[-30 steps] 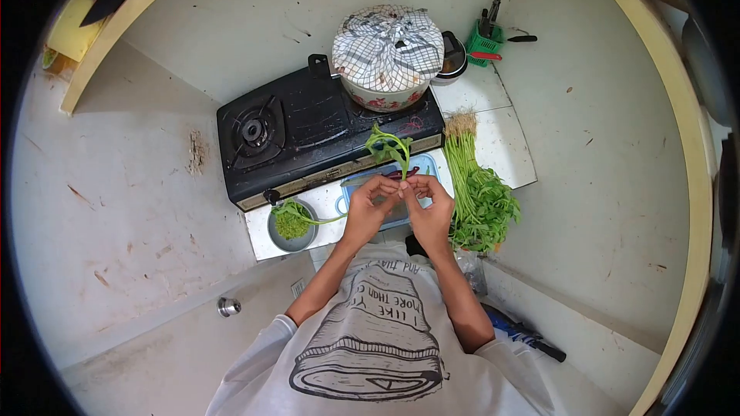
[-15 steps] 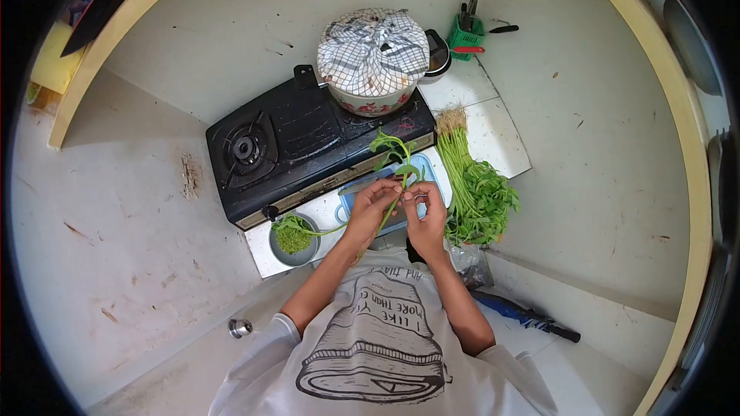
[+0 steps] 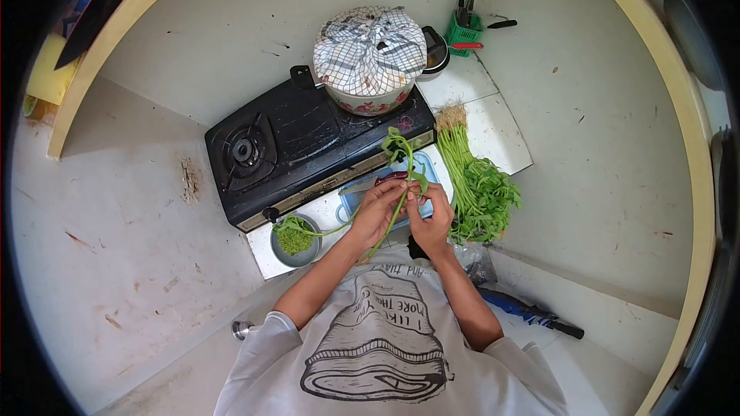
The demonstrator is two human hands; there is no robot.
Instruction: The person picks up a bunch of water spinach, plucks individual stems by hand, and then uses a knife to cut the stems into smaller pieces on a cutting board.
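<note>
While left hand [image 3: 375, 213] and right hand [image 3: 432, 217] pinch the stem [image 3: 386, 226], its end now trails below.

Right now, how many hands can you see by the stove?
2. The left hand and the right hand are side by side in front of the stove, fingertips together at a green stem. No other hands show.

Beneath the grip [image 3: 408, 188], tray [image 3: 431, 170]. Left of the grip, bowl [image 3: 288, 260] with greens [image 3: 294, 239] inside. Right, bunch [image 3: 479, 191]. Beyond, stove [image 3: 307, 136] with pot [image 3: 370, 102] on top; farther beyond and to the right, basket [image 3: 463, 32].
</note>
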